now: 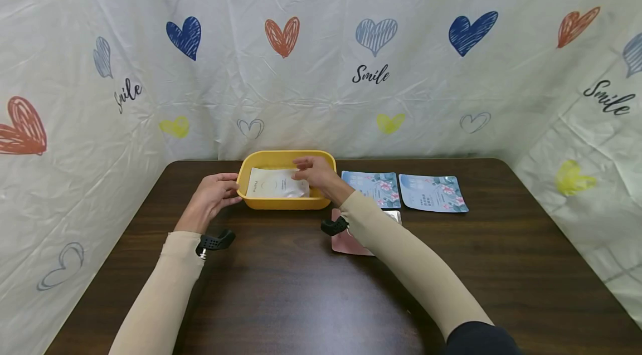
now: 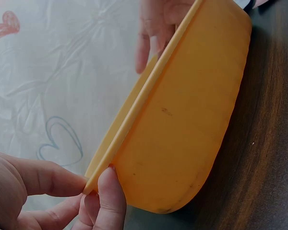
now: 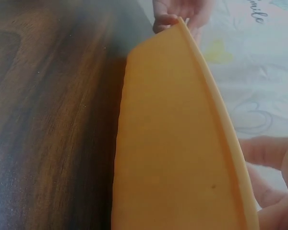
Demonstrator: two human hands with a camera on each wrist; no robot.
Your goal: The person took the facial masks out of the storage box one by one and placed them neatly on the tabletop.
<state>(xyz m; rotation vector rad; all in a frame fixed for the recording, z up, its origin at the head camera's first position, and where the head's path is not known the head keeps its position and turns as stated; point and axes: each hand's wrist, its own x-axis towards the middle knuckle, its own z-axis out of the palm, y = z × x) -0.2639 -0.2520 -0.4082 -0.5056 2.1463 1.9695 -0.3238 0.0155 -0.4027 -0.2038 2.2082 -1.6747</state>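
- The left hand point(image 1: 215, 191) pinches the tub point(image 1: 281, 204) by the rim at its left end; a light, steady hold should stop it sliding.
- The right hand point(image 1: 316, 172) reaches over the right end, its fingers apart; whether they touch the packet point(image 1: 271, 183) cannot be told.
- Setting the packet flat seems best done with fingertips, kept clear of the rim.
- The packet lies inside the tub, white with small dark print.
- The tub is yellow, rounded at the corners, with dark scuffs outside, and stands on the table point(image 1: 271, 282).
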